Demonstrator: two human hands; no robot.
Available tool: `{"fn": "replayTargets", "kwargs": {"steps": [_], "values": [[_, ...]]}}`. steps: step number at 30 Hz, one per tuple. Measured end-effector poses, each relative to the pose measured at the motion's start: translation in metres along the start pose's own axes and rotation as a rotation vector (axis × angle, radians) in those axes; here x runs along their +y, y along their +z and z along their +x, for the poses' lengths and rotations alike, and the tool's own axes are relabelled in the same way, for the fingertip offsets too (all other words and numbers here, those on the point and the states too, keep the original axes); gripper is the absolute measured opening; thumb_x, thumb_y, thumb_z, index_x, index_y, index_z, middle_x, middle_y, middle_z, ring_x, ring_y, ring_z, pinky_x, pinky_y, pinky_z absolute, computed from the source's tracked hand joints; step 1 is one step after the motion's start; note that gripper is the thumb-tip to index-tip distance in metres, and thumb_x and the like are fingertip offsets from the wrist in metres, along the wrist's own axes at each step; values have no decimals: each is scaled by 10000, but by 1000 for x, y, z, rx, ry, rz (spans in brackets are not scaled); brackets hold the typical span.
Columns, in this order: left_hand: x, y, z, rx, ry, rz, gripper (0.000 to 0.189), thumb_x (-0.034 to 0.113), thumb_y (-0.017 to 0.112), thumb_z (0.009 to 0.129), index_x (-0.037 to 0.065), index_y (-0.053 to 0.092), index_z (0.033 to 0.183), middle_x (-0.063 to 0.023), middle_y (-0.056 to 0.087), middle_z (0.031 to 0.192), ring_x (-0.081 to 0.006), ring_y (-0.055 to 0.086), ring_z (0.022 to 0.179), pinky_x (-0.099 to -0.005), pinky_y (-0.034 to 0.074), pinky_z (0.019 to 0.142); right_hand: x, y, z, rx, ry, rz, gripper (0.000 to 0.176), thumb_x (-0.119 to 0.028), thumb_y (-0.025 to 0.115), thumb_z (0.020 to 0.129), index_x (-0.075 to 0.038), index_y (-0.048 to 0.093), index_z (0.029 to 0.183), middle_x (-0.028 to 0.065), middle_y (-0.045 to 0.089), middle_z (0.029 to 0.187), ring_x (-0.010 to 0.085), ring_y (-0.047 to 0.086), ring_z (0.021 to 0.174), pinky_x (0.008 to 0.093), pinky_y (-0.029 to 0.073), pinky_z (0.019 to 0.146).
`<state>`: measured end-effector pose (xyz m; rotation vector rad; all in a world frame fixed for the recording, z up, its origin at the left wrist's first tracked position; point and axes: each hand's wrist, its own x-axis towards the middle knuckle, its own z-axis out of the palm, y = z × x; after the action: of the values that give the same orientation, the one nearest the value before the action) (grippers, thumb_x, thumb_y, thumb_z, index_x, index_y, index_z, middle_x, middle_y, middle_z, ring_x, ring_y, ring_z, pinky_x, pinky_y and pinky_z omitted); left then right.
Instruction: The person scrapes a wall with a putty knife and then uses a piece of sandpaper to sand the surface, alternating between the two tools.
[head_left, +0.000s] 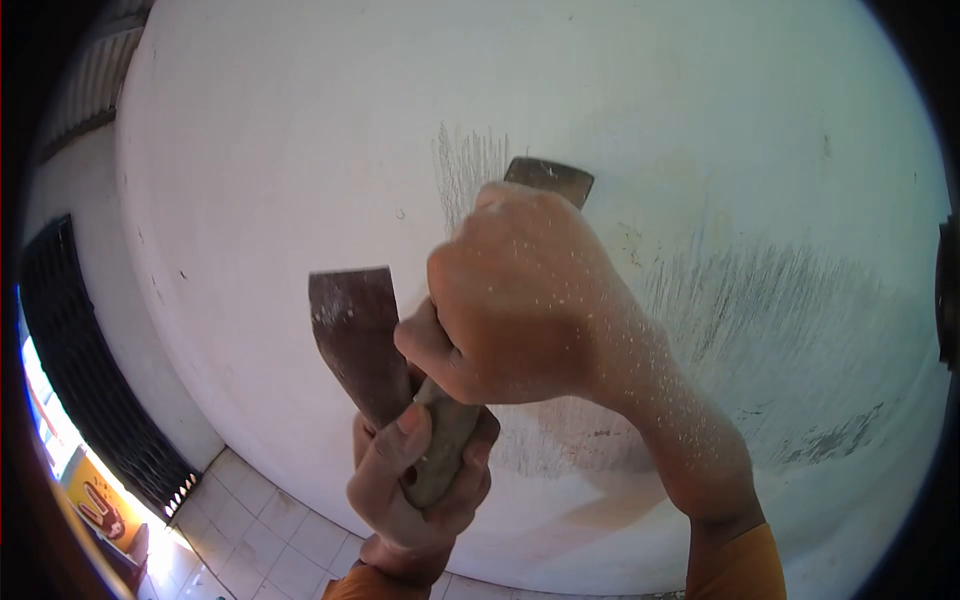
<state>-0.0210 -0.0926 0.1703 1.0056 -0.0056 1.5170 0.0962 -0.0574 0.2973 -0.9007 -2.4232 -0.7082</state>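
My right hand (530,300) is closed in a fist around a scraper, whose dark flat blade (552,180) shows past the knuckles against the white wall (280,180). Pale dust specks cover the back of this hand and the forearm. Lower and to the left, my left hand (410,490) is closed on a second scraper (355,320). That one's brown, worn blade points up, apart from my right hand's blade. A pale handle (440,445) with a hole near its end runs from under my right fist into my left fingers. Which blade it belongs to is partly hidden.
Dark scratch marks (760,300) and rough, stained patches spread over the wall on the right. White floor tiles (270,520) lie below left. A black folding gate (95,370) stands beside a bright opening at far left.
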Motion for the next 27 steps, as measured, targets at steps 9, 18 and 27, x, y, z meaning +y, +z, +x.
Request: {"fn": "replayTargets", "kwargs": {"steps": [9,18,27], "values": [[-9,5,-8,47,15,-111,383,256,470,891,-65,457,1099,-185,534,806,-107,463,498,-161,264,273,0,-3,-2,-15,12,16,330,-233,572,654,-38,477,405,116,419,413,266,436,467,367,416,530],[2,8,10,-87,-8,-156,389,233,455,899,-64,421,1147,-186,541,777,-114,458,469,-157,232,258,3,-6,2,111,32,23,340,-254,571,634,-32,468,399,128,449,438,284,472,498,392,412,527],[2,1,1,77,-54,-108,420,237,532,829,-52,435,1118,-185,525,682,-92,322,324,-194,259,284,0,14,-5,215,-91,32,316,-226,577,636,-33,477,406,128,445,451,292,465,500,405,404,519]]}}
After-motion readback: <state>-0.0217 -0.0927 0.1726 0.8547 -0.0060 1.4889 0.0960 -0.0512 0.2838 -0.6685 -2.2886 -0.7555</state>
